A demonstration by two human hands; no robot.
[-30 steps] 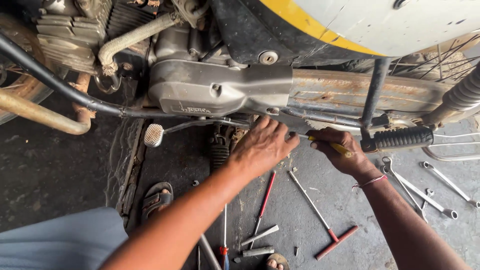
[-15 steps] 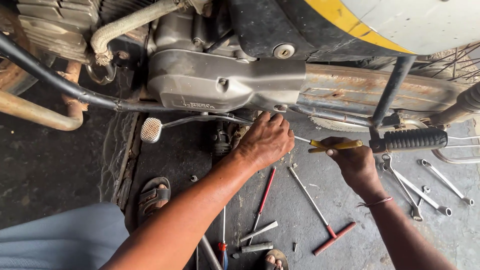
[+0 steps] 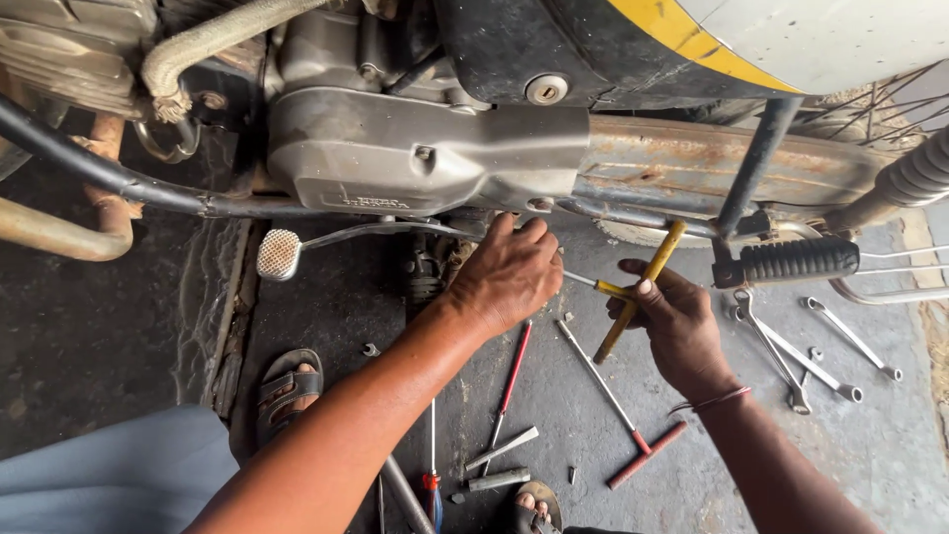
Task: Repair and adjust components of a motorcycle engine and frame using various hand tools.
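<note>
A motorcycle's grey engine cover [image 3: 415, 158] fills the top of the head view. My left hand [image 3: 506, 272] reaches up under its lower edge, fingers curled against the underside; what they touch is hidden. My right hand [image 3: 672, 321] grips a yellow T-handle wrench [image 3: 638, 287], whose crossbar stands tilted and whose thin shaft points left toward my left hand. A brake pedal [image 3: 279, 253] with a ribbed pad sticks out to the left of my left hand.
On the concrete lie a red-handled T-wrench [image 3: 613, 396], a red screwdriver [image 3: 512, 371], several spanners [image 3: 791, 346] at right, and loose sockets [image 3: 499, 450]. A rubber footpeg [image 3: 796, 259] juts out at right. My sandalled foot [image 3: 287, 386] rests at lower left.
The view has moved closer and lower. My right hand has turned the yellow T-handle from nearly level to steeply tilted. My left hand stays under the engine cover.
</note>
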